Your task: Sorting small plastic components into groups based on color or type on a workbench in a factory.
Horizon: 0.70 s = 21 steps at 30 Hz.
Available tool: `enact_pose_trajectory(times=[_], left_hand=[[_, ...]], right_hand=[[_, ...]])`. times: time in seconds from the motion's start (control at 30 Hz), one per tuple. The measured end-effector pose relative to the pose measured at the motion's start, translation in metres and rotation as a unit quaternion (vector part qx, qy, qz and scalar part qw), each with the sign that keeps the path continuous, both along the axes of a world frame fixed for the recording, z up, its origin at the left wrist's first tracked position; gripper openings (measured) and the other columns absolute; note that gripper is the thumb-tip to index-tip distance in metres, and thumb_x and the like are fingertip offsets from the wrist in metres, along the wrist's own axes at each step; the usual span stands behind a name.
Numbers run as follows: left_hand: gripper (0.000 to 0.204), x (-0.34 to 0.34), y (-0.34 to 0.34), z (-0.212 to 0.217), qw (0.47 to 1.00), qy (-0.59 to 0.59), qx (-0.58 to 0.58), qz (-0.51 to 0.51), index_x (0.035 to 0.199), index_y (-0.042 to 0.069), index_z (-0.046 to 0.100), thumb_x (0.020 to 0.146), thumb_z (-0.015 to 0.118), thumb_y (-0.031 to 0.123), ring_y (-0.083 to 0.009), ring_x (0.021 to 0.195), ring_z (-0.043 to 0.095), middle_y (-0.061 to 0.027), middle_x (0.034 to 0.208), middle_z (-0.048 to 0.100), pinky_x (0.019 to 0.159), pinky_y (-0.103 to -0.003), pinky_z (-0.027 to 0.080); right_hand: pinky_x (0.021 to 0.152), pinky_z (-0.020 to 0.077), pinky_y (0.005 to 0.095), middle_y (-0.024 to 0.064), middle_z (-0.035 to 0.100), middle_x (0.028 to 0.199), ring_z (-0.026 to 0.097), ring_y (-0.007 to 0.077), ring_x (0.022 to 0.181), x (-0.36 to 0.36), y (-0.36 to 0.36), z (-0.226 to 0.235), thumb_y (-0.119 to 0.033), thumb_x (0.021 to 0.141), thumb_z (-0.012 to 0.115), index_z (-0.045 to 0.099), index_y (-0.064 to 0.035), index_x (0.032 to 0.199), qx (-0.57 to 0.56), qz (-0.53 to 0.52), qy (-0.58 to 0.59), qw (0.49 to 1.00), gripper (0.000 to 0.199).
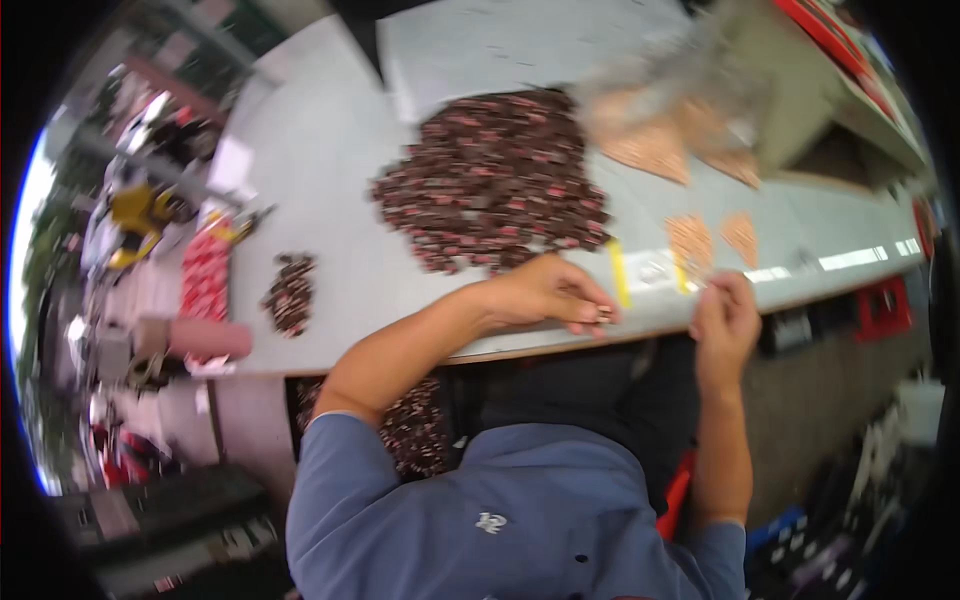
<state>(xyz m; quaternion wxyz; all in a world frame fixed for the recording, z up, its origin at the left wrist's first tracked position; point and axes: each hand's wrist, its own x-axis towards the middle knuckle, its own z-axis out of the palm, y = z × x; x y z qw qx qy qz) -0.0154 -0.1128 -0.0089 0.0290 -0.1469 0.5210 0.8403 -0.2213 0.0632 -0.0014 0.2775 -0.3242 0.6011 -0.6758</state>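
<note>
At the left of the frame a small heap of dark red-and-brown parts (290, 292) lies on the pale grey worktable (340, 200); the large heap of the same parts (495, 180) at upper centre suggests most work remains. Lower centre, the left hand (545, 295) pinches one small part (604, 314) at the table edge. The right hand (725, 320), fingers curled together, touches a yellow tape marker (684, 272); what it grips is too blurred to tell.

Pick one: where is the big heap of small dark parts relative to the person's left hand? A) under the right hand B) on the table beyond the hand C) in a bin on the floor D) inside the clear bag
B: the big heap of dark parts lies spread on the grey table just past the left hand, which pinches one small piece at the table's near edge.
</note>
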Motion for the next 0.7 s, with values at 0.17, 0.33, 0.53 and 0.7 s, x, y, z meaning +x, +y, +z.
enact_pose_trajectory(times=[0.17, 0.33, 0.53, 0.7], left_hand=[[0.030, 0.020, -0.013, 0.029, 0.985, 0.068, -0.098, 0.125, 0.111, -0.003, 0.066, 0.088, 0.073, 0.015, -0.0179, 0.090, 0.069, -0.0120, 0.105, 0.069, 0.076, -0.027, 0.054], [0.033, 0.121, -0.055, 0.020, 0.523, -0.135, -0.744, 0.393, 0.112, 0.007, 0.067, 0.081, 0.073, 0.015, -0.0307, 0.090, 0.065, -0.0132, 0.100, 0.068, 0.081, -0.037, 0.054], [0.038, 0.232, -0.071, 0.004, 0.352, -0.336, -0.821, 0.297, 0.118, 0.007, 0.065, 0.081, 0.070, 0.014, -0.0345, 0.119, 0.055, -0.0139, 0.101, 0.069, 0.100, -0.047, 0.042], [0.037, 0.215, -0.079, 0.000, 0.441, -0.269, -0.791, 0.328, 0.116, 0.008, 0.063, 0.080, 0.070, 0.009, -0.0331, 0.122, 0.051, -0.0117, 0.108, 0.066, 0.104, -0.044, 0.038]], right_hand=[[0.048, 0.0272, 0.0175, -0.0048, 0.043, 0.069, 0.036, 0.0018, 0.056, -0.027, 0.016, -0.009, -0.009, 0.099, 0.053, 0.055, -0.0045, 0.104, -0.041, -0.039, 0.086, 0.995, 0.007], [0.049, 0.0247, 0.0174, -0.0057, 0.042, 0.069, 0.034, 0.0009, 0.055, -0.036, 0.009, -0.006, -0.012, 0.099, 0.055, 0.054, -0.0043, 0.100, -0.053, -0.029, 0.105, 0.993, 0.008], [0.049, 0.0239, 0.0175, -0.0066, 0.041, 0.067, 0.034, 0.0005, 0.055, -0.034, 0.003, -0.004, -0.013, 0.099, 0.056, 0.055, -0.0049, 0.097, -0.038, -0.039, 0.113, 0.992, 0.009], [0.049, 0.0240, 0.0175, -0.0064, 0.041, 0.068, 0.034, 0.0005, 0.055, -0.035, 0.007, 0.000, -0.014, 0.099, 0.057, 0.055, -0.0048, 0.097, -0.039, -0.040, 0.121, 0.991, 0.009]])
